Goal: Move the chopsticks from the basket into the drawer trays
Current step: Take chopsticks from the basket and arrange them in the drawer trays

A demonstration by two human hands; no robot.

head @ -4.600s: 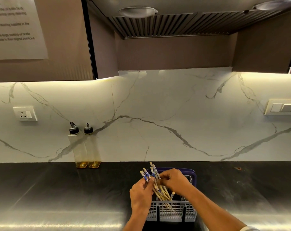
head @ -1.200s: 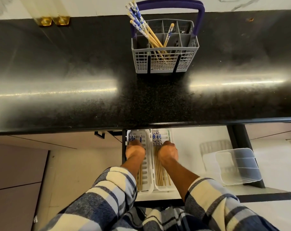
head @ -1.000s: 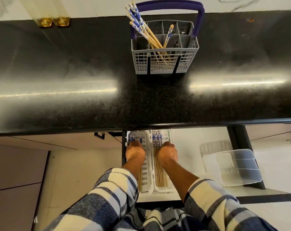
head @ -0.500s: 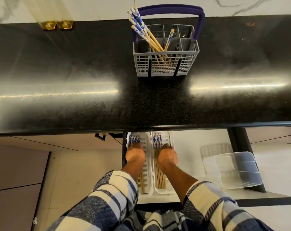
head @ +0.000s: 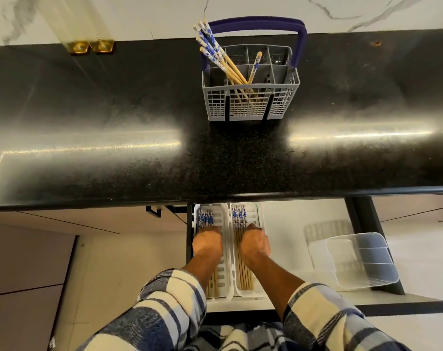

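1. The black speckled stone countertop (head: 114, 138) fills the middle of the view, and its front edge hides the far end of the open white drawer (head: 286, 224) below it.
2. The clear plastic divided bin (head: 354, 262) lies tilted at the drawer's right side; how it rests is hard to make out.
3. The grey plastic lattice cutlery basket (head: 251, 105) with a purple handle stands upright on the countertop near the marble wall. A bunch of wooden chopsticks with blue-and-white patterned tops (head: 215, 57) leans to the left out of it, with one more standing in a middle compartment.
4. Two long white slotted trays lie side by side in the drawer, touching. The left tray (head: 225, 249) and the right tray (head: 257, 216) each hold wooden chopsticks laid lengthwise, patterned ends away from the person.
5. The left hand (head: 207, 243) rests knuckles-up over the left tray's chopsticks; its fingers curl down out of sight, so what they grip cannot be told.
6. The right hand (head: 254, 243) sits likewise over the right tray, fingers tucked under and hidden.
7. Two amber-bottomed clear bottles (head: 91, 45) are cut off by the top edge.
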